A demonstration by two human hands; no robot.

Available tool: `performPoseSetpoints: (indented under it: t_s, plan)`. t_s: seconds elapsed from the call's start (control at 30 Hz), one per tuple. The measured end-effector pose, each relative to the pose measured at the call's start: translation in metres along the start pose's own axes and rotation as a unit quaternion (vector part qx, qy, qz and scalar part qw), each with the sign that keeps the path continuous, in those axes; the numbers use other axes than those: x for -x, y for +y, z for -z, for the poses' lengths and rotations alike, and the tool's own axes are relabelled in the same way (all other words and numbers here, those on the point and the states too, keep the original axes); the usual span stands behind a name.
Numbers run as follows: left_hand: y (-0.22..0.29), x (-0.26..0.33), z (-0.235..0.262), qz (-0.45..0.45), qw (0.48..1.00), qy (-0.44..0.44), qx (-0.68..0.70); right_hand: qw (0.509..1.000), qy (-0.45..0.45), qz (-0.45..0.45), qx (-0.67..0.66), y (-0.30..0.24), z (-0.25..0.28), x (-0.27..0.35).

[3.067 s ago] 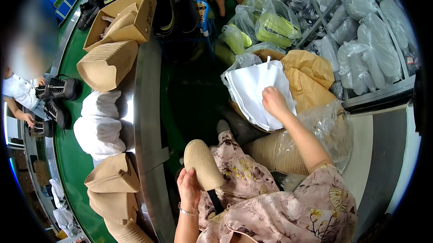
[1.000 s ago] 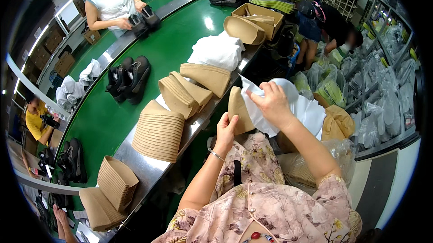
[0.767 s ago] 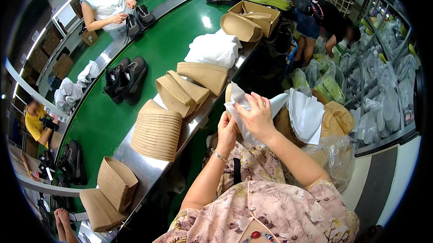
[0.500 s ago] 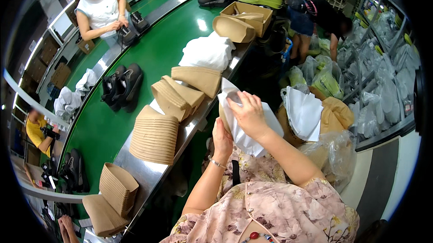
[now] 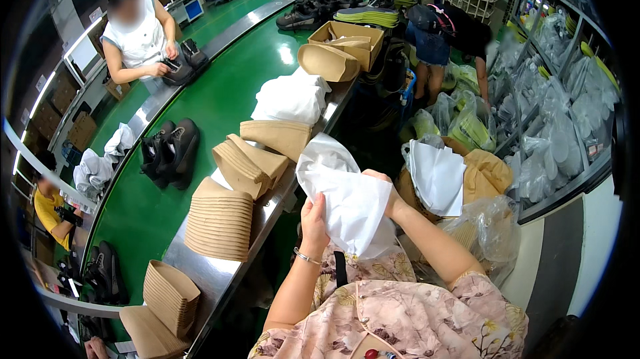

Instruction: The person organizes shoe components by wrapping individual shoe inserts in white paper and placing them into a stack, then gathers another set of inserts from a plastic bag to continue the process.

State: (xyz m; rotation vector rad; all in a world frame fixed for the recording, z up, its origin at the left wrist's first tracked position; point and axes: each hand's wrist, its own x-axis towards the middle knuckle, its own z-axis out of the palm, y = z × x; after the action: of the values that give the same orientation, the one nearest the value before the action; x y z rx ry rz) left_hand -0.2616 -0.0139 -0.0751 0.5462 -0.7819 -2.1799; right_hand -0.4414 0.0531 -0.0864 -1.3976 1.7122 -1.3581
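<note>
A crumpled sheet of thin white paper (image 5: pixel 347 206) is held up between my hands, in front of my body. My left hand (image 5: pixel 315 222) grips its lower left side, the thumb pointing up along it. Behind the right edge is my right hand (image 5: pixel 387 192), its fingers partly hidden by the sheet. Whether a brown card piece is still behind the paper, I cannot tell. To the left, stacks of curved brown card pieces (image 5: pixel 219 220) stand along the metal edge (image 5: pixel 267 216) of a green conveyor.
White sheets (image 5: pixel 437 176) lie in a carton on my right, beside clear plastic bags (image 5: pixel 490 222). Black shoes (image 5: pixel 179 152) rest on the green belt (image 5: pixel 230 96). A rack of bagged insoles (image 5: pixel 557 126) stands far right. Two people work across the belt; another bends near the rack.
My right hand has gone from the front of the white paper to behind its right edge. The sheet now spreads wider, and the brown edge by my left hand is out of sight.
</note>
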Motion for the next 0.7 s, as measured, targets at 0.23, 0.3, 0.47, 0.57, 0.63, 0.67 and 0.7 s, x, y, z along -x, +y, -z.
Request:
performPoseSetpoints:
  t_s: [0.23,0.3,0.47,0.57,0.63,0.67,0.7]
  plan:
    - [0.004,0.003,-0.005,0.036,0.995,-0.045,0.083,0.969,0.11,0.116,0.188,-0.068,0.038,-0.012]
    - [-0.005,0.001,-0.006,0.034,0.995,-0.047,0.083,0.92,0.175,0.152,0.315,-0.053,0.028,-0.01]
    - [0.0,0.003,-0.013,0.004,1.0,0.007,0.008,0.911,0.157,0.162,0.346,-0.079,0.025,0.004]
    - [-0.007,-0.005,-0.005,0.004,1.0,-0.014,-0.001,0.991,0.002,0.111,0.075,-0.087,0.023,0.008]
    - [-0.014,-0.006,-0.002,-0.01,1.0,-0.02,-0.012,0.992,-0.107,0.005,-0.065,-0.084,0.024,0.011]
    - [-0.016,-0.006,-0.004,-0.006,1.0,-0.017,-0.012,0.995,-0.084,0.025,0.037,-0.077,0.02,0.011]
    - [-0.018,-0.007,-0.005,-0.001,1.0,-0.015,-0.011,0.988,-0.061,0.044,0.138,-0.069,0.011,0.011]
